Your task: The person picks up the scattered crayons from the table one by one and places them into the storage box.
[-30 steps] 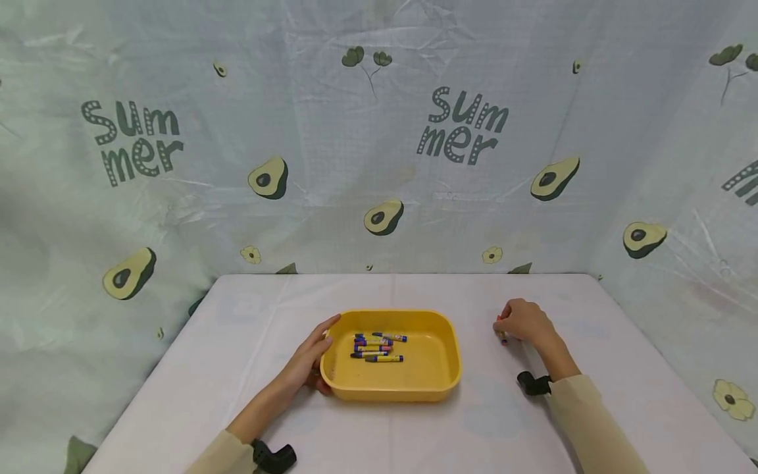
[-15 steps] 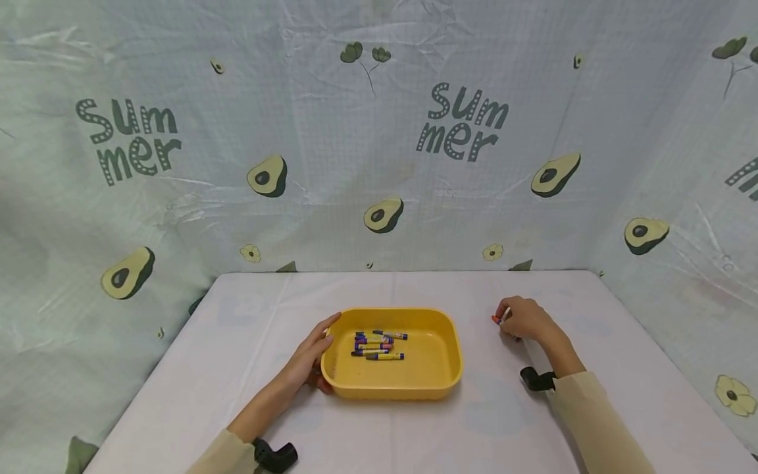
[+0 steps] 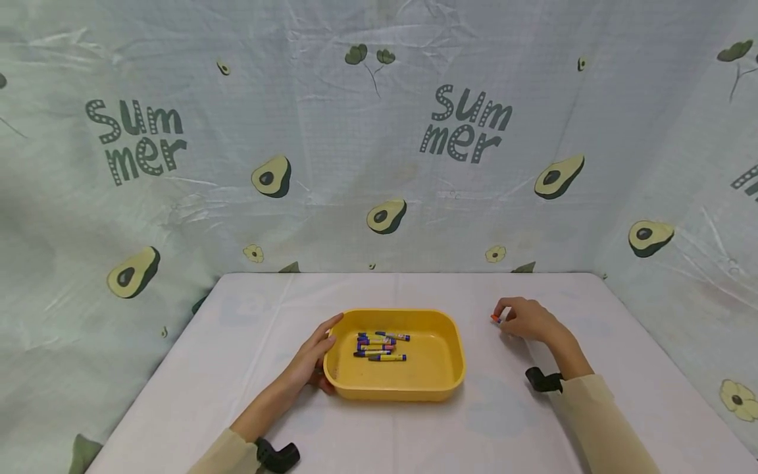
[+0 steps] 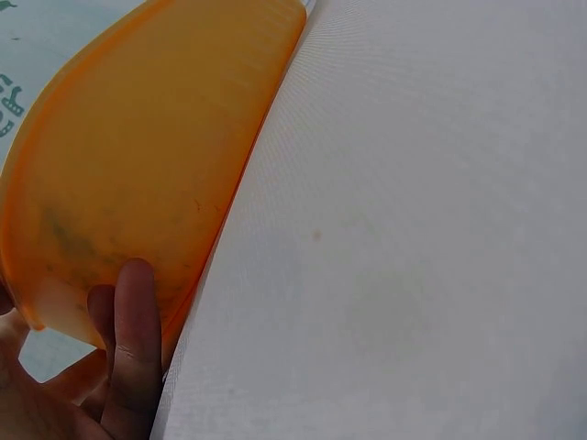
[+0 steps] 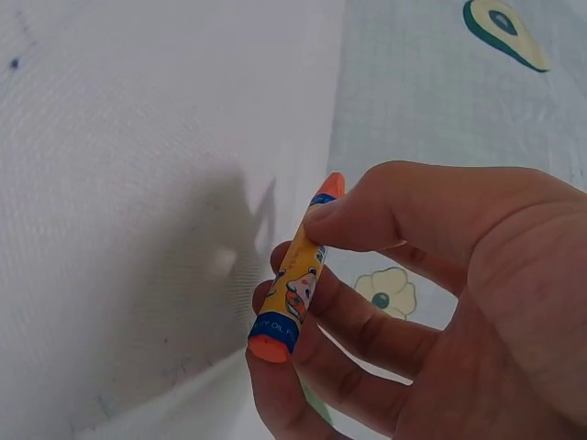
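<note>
My right hand pinches an orange oil pastel with a yellow wrapper and blue bands. In the right wrist view the thumb presses near its pointed end, with fingers along the other side. The pastel is tilted and stands off the white tabletop, over its shadow. My left hand holds the left end of a yellow plastic tray. The left wrist view shows fingers against the tray's outer wall. Several oil pastels lie in a loose cluster on the tray's floor, left of its middle.
The tray rests on a white-covered table. A pale curtain printed with avocados and lettering stands behind the table's far edge and along its sides. Black wrist cameras are strapped to both arms.
My right hand has raised the orange oil pastel from the table and turned it between thumb and fingers, its orange end now facing left. The left hand stays at the tray.
</note>
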Action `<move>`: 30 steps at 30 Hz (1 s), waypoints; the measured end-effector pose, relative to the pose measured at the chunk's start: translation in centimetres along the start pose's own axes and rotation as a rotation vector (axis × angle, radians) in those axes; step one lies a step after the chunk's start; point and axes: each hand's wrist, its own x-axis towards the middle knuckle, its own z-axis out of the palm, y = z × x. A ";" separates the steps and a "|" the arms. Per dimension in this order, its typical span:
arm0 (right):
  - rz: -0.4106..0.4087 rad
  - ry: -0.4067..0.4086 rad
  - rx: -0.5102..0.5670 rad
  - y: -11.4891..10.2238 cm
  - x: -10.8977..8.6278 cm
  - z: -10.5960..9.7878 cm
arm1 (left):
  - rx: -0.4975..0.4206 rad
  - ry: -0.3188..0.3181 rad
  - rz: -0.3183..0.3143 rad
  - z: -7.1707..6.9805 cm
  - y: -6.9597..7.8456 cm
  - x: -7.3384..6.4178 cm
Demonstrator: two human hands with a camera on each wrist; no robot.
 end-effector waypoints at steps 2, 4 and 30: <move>0.000 0.001 -0.005 -0.2 -0.1 -0.2 | 0.000 -0.001 -0.001 0.0 0.0 0.1; -0.016 0.005 -0.010 -0.4 -0.2 -0.5 | -0.005 0.000 -0.005 0.0 0.1 0.1; -0.194 0.113 -0.061 -2.4 -1.8 -2.5 | 0.000 0.018 0.004 0.1 0.0 0.0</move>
